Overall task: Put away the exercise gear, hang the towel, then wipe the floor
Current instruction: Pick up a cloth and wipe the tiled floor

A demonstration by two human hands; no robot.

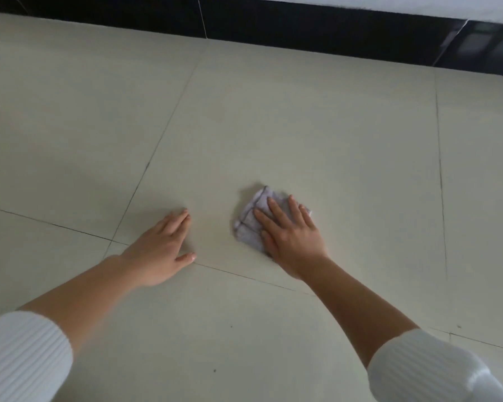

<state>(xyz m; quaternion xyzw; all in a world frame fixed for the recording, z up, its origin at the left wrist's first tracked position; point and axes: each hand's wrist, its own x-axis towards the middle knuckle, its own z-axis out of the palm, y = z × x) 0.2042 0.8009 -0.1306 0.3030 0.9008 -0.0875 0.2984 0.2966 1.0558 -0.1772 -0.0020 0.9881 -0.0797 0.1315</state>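
With both hands flat, right hand [292, 239] presses cloth [251, 224].

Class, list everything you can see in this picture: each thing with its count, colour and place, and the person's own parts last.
floor: one, cream tiles, dark joints, fills the view
skirting: one band, black, far edge of floor
wall: one strip, white, above skirting
cloth: one, pale lilac, crumpled, on floor right of centre
sleeves: two, white, ribbed, bottom corners
left hand: one, flat on floor, apart from cloth
right hand: one, fingers straight, pressing cloth
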